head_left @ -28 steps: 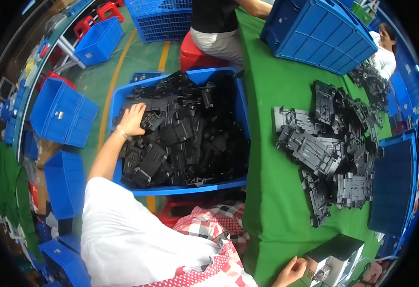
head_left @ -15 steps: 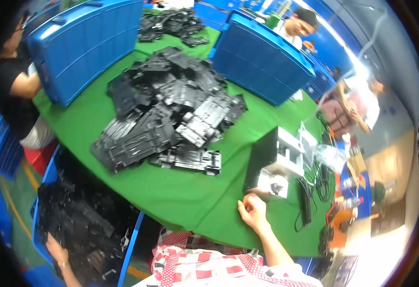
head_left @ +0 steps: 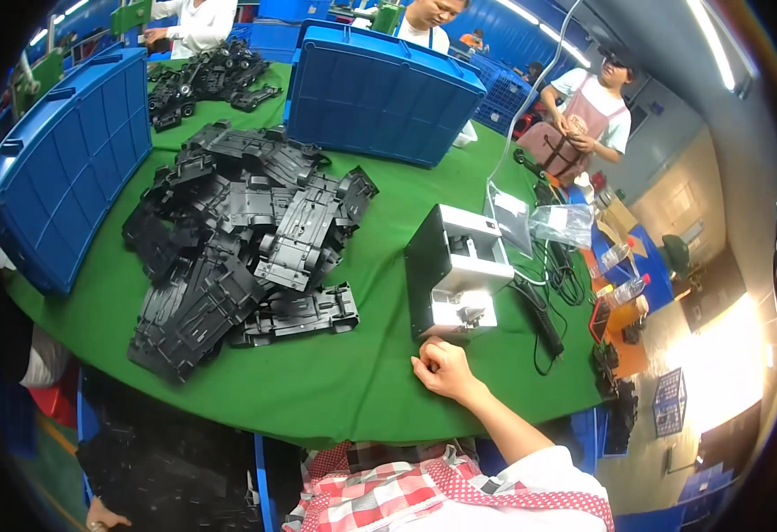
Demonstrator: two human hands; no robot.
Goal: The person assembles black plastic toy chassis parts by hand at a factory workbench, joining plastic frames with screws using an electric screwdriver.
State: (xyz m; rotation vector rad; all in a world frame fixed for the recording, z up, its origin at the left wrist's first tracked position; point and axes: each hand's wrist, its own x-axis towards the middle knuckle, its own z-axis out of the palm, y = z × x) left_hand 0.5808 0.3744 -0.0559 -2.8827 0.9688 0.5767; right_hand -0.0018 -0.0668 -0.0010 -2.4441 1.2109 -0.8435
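Observation:
My left hand [head_left: 105, 514] is low at the left, at the near side of a blue bin filled with black plastic parts [head_left: 171, 465]. Its thumb and fingers look apart, and I see nothing held; the picture's lower edge cuts it off. My right hand [head_left: 443, 367] rests on the green cloth with its fingers curled in. It lies right by the near foot of a small black-and-silver machine [head_left: 459, 270], and nothing shows in its fingers. A big heap of black plastic car chassis [head_left: 238, 239] covers the left middle of the table.
Blue crates stand on edge at the left [head_left: 69, 168] and at the back [head_left: 380, 97]. A second pile of black parts with wheels [head_left: 211, 80] lies farther off. Cables [head_left: 561, 279] and clear plastic bags [head_left: 561, 223] lie right of the machine. Other people stand around the table.
The view has turned, so the table's things sit farther left in it. My left hand is lower, nearer the picture's bottom edge. My right hand stays curled beside the machine.

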